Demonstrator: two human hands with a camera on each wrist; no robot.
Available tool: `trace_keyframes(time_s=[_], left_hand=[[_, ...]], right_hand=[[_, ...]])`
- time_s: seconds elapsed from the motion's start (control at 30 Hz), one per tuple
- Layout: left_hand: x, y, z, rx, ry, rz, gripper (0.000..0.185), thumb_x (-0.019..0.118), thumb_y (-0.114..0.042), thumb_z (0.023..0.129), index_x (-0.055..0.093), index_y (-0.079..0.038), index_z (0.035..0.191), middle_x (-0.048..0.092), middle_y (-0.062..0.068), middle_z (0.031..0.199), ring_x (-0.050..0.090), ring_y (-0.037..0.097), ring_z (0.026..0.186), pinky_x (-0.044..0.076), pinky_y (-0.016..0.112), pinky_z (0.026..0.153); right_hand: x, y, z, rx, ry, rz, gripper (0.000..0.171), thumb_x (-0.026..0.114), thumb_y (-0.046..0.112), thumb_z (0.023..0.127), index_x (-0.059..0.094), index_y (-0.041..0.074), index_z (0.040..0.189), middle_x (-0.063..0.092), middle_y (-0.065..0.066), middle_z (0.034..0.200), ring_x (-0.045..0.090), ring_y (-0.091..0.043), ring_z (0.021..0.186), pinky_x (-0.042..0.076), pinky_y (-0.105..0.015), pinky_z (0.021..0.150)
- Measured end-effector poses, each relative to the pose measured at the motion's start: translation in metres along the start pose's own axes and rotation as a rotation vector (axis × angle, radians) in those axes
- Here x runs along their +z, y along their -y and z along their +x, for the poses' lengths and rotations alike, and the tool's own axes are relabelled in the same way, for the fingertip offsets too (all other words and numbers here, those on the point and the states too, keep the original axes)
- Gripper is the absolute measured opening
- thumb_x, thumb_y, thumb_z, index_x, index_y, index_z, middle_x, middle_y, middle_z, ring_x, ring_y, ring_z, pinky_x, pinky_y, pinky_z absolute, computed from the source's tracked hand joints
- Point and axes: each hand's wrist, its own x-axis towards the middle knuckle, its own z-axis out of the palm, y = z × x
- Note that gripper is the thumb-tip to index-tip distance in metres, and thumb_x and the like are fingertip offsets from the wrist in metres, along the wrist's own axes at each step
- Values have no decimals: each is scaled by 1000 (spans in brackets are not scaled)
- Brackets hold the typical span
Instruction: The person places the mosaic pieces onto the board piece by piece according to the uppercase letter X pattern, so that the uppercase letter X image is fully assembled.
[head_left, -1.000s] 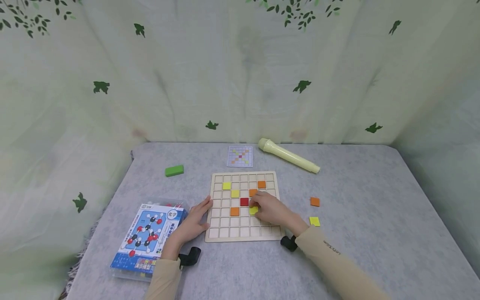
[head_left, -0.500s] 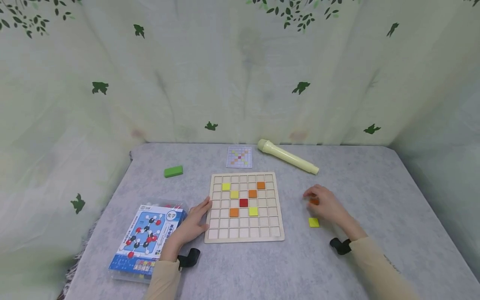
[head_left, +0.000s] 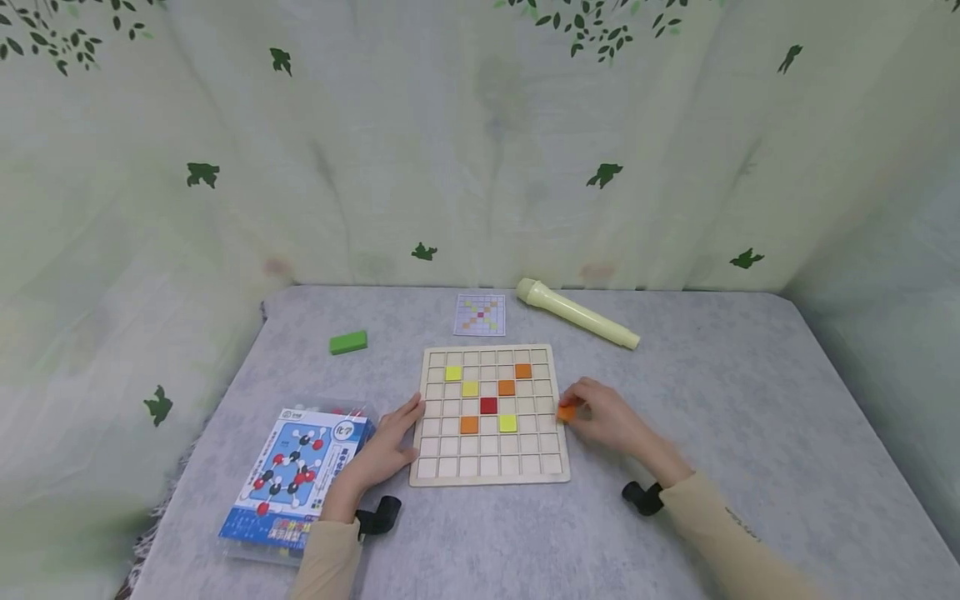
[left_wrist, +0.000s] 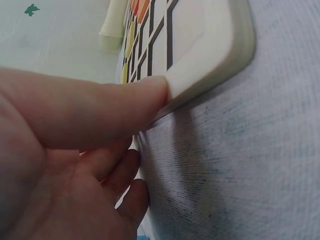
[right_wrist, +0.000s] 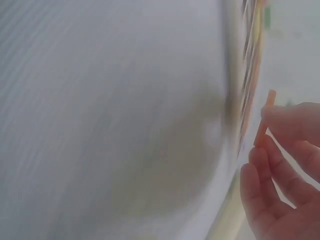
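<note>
In the head view a wooden grid board (head_left: 491, 465) lies flat mid-table. Yellow tiles (head_left: 453, 373), orange tiles (head_left: 522, 371) and one red tile (head_left: 488, 406) sit in its cells. My right hand (head_left: 611, 421) pinches a loose orange tile (head_left: 567, 413) between thumb and fingers, at the board's right edge. The right wrist view shows that tile (right_wrist: 265, 117) edge-on and tilted, lifted off the table. With fingers fairly straight, my left hand (head_left: 382, 446) touches the board's left edge; in the left wrist view the thumb (left_wrist: 125, 102) presses against its rim.
A small pattern card (head_left: 480, 315) lies behind the board. Beside it is a pale yellow microphone-shaped stick (head_left: 577, 314). A green block (head_left: 348, 342) lies at the back left. A boxed molecule model set (head_left: 292, 479) stands near my left forearm.
My right hand has left a yellow tile on the board, reached right, and come back holding the orange tile. The loose yellow tile on the right is out of sight. My left hand stays put.
</note>
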Motion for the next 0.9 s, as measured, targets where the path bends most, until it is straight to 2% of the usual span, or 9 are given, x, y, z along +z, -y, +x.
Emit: trace_keyframes(time_s=[0.23, 0.4, 0.6, 0.9], left_hand=[[0, 2, 0, 5, 7, 6, 66, 56, 3, 82, 26, -1, 140, 13, 9, 149, 15, 32, 132, 20, 52, 101], [-1, 2, 0, 4, 13, -1, 66, 56, 1, 82, 27, -2, 141, 13, 8, 149, 15, 32, 132, 20, 52, 101], [-1, 0, 0, -16, 16, -7, 65, 57, 0, 83, 27, -4, 141, 13, 6, 150, 16, 30, 132, 21, 51, 101], [-2, 0, 0, -5, 24, -1, 66, 56, 1, 83, 26, -3, 141, 12, 7, 150, 15, 32, 132, 20, 52, 101]], right_hand=[[54, 68, 32, -207, 142, -12, 23, 61, 3, 77, 62, 13, 98, 54, 7, 94, 48, -8, 87, 42, -23, 79], [83, 100, 48, -296, 174, -103, 21, 59, 2, 77, 62, 13, 95, 52, 7, 89, 46, -7, 81, 41, -17, 74], [97, 114, 56, -300, 170, -170, 18, 58, 1, 79, 61, 12, 94, 51, 5, 88, 44, -10, 82, 40, -17, 74], [96, 112, 58, -235, 172, -159, 21, 59, 1, 78, 62, 12, 96, 51, 6, 88, 43, -8, 82, 39, -16, 71]])
